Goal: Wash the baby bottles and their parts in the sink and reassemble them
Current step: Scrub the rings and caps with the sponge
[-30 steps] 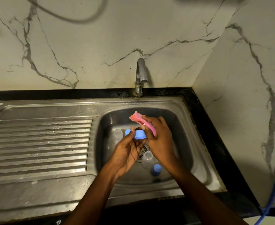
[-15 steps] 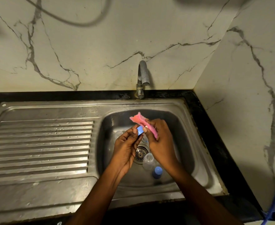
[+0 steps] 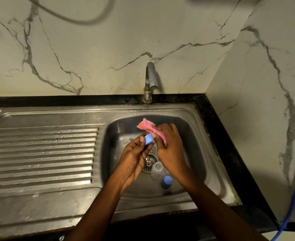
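Over the middle of the sink (image 3: pixel 198 146), we pinch a blue bottle ring (image 3: pixel 149 139) in our left hand (image 3: pixel 133 158) and grip a pink scrub cloth (image 3: pixel 149 126) in our right hand (image 3: pixel 171 147), apparently mid-scrub, so next we likely turn the ring to wipe its other side.

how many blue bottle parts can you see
2: one blue ring pinched by the left hand over the basin, one blue cap lying near the drain; more may be hidden.
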